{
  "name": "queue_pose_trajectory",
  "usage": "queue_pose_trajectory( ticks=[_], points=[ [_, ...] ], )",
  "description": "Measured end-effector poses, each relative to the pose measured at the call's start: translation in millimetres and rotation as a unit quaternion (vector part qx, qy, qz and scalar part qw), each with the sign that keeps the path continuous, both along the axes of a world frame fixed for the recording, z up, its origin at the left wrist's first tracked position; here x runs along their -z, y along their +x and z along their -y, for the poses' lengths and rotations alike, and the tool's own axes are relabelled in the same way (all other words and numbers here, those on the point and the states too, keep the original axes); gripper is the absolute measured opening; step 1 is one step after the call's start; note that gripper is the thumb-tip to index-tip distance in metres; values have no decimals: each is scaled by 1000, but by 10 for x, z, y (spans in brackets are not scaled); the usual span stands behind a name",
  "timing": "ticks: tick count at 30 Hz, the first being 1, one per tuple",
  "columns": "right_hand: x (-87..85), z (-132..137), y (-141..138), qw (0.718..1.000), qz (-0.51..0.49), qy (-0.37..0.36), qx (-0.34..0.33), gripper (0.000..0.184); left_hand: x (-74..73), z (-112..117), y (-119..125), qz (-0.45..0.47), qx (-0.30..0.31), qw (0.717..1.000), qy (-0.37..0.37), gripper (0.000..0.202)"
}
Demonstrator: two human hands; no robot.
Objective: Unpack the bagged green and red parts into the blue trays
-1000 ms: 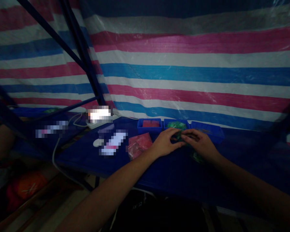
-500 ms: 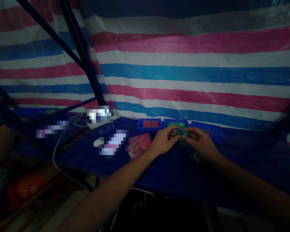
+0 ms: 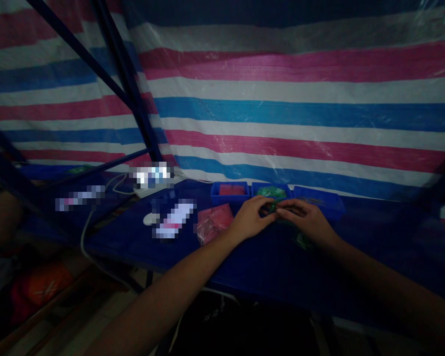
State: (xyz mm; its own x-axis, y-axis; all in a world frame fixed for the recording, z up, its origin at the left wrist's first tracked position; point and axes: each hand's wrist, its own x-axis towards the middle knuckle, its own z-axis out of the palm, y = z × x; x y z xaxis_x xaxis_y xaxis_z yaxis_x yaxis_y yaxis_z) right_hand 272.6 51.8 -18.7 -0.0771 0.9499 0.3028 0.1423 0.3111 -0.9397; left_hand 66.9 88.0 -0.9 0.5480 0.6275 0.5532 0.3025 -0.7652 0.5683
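My left hand (image 3: 251, 217) and my right hand (image 3: 307, 217) meet above the blue table. Pinched between their fingertips is a small green piece (image 3: 273, 205), mostly covered by the fingers; its kind cannot be made out. Just behind the hands stands a blue bin (image 3: 253, 194) with crinkled green material (image 3: 270, 191) in it. Another green piece (image 3: 302, 241) lies on the table under my right hand. Left of my left hand is a pile of pink packets (image 3: 215, 221) in clear plastic.
A blue bin (image 3: 222, 199) with pink contents stands at the left of the row, another bin (image 3: 332, 203) at the right. Further left are a white round object (image 3: 151, 219), a power strip (image 3: 148, 191) and a cable (image 3: 83, 232). A person's arm (image 3: 3, 217) shows at the far left.
The fingers of both hands have come closer together and slightly lower. Less of the green piece shows between them, and more of the green material in the bin behind is visible.
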Motion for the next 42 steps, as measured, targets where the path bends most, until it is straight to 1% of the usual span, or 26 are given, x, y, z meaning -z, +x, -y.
queue_pose_trajectory(
  ticks=[2, 3, 5, 7, 9, 12, 14, 16, 19, 22, 24, 27, 30, 33, 35, 39, 42],
  points=[
    [-22, 16, -8, 1000, 2, -2, -8, 36, -29, -9, -14, -2, -31, 1000, 5, 27],
    [-33, 18, -3, 1000, 13, 9, 0, 35, -44, -8, -19, -2, -42, 999, 7, 24],
    [-54, 13, 21, 996, 56, 57, 38, 30, -68, 2, -22, 1, -56, 998, 4, 23],
    [-71, 4, 47, 984, 101, 122, 75, 25, -78, 18, -19, 12, -57, 998, -12, 27],
    [-82, 3, 58, 976, 129, 161, 75, 23, -75, 32, -15, 21, -49, 998, -35, 34],
    [-91, 27, 42, 976, 145, 157, 30, 22, -56, 35, -12, 23, -33, 997, -59, 42],
    [-97, 44, 30, 977, 151, 148, 13, 23, -40, 24, -11, 28, -34, 997, -64, 46],
    [-102, 43, 39, 972, 168, 162, 29, 24, -18, 5, -9, 31, -44, 997, -56, 50],
    [-101, -13, 103, 948, 216, 215, 89, 23, 29, -24, -6, 0, -63, 998, -18, 52],
    [-91, -111, 186, 925, 251, 247, 143, 31, 86, -41, -11, -72, -72, 994, 35, 43],
    [-80, -181, 222, 911, 271, 260, 169, 43, 117, -42, -16, -117, -46, 990, 61, 41],
    [-46, -278, 237, 886, 314, 285, 186, 56, 140, -34, -20, -164, 0, 984, 69, 49],
    [18, -359, 236, 868, 364, 292, 172, 59, 141, -26, -24, -183, 16, 981, 64, 55],
    [87, -413, 253, 856, 413, 282, 128, 50, 150, -25, -30, -187, 32, 980, 63, 51],
    [111, -426, 269, 855, 426, 281, 98, 46, 170, -28, -32, -192, 38, 979, 65, 50],
    [86, -390, 262, 859, 417, 290, 63, 43, 206, -37, -24, -199, 45, 976, 75, 45],
    [24, -327, 215, 859, 406, 305, 61, 35, 188, -38, -21, -204, 56, 974, 78, 38]
  ],
)
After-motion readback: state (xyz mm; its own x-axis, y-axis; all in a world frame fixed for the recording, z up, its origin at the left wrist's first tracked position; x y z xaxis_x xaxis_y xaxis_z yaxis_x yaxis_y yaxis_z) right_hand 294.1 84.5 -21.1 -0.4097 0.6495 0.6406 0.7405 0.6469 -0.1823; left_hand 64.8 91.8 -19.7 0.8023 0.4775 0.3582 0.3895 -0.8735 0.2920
